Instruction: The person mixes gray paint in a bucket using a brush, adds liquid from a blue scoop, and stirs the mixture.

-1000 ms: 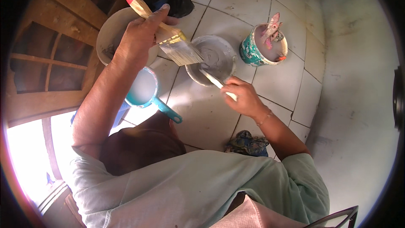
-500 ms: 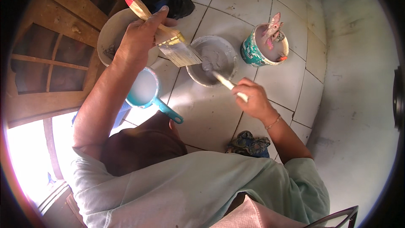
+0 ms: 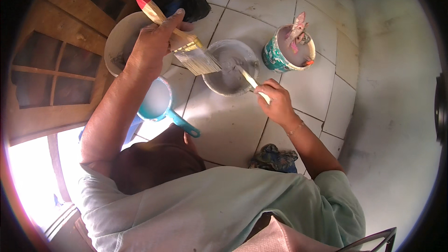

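Our bowl of grey paste sits on the floor, a pale-handled tool dipped in it, pinched in the grip of our right hand. Our left hand clasps a wide brush, bristles perhaps touching the rim.

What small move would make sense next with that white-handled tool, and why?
Probably a gentle stir by the right hand: its white-handled tool reaches into grey paste whose surface looks swirled and uneven, while the left hand holds the wide brush.
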The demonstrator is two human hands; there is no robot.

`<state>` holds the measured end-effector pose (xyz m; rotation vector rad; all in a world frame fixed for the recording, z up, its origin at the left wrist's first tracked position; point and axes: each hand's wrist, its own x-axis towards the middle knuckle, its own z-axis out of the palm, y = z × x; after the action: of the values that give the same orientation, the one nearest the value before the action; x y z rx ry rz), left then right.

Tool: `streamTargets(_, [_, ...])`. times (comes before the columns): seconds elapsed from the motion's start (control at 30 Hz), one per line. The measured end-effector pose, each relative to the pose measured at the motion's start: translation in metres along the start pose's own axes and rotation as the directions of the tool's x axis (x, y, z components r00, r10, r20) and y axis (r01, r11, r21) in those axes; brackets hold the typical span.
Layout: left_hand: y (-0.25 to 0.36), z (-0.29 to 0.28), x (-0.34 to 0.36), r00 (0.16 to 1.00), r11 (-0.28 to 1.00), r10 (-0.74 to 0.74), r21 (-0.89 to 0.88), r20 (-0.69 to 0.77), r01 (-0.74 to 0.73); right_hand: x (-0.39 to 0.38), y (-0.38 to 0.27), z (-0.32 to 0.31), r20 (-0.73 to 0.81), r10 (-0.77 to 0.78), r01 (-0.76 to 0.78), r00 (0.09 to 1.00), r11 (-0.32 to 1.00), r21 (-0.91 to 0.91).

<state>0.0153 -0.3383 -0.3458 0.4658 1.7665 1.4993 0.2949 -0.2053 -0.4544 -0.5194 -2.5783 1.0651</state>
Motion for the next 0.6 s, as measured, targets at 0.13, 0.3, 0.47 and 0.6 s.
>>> streamTargets(0.13, [0.000,0.009,0.000,0.999,0.999,0.037,0.033,0.033,-0.038,-0.010,-0.003,0.014,0.014,-0.048,0.048,0.999,0.999,-0.007])
streamTargets(0.3, [-0.002,0.003,0.001,1.000,1.000,-0.001,0.016,-0.021,0.001,-0.011,-0.004,-0.010,0.080,-0.031,0.033,0.996,0.999,-0.028])
streamTargets(0.47, [0.001,0.003,0.000,1.000,0.999,0.010,0.030,0.006,-0.010,0.011,0.001,0.027,-0.055,-0.025,0.028,0.998,0.999,0.047])
streamTargets(0.6, [-0.004,-0.008,0.002,0.999,1.000,0.021,-0.024,0.025,-0.020,-0.008,-0.024,0.021,0.185,-0.066,0.065,0.981,0.998,0.010])
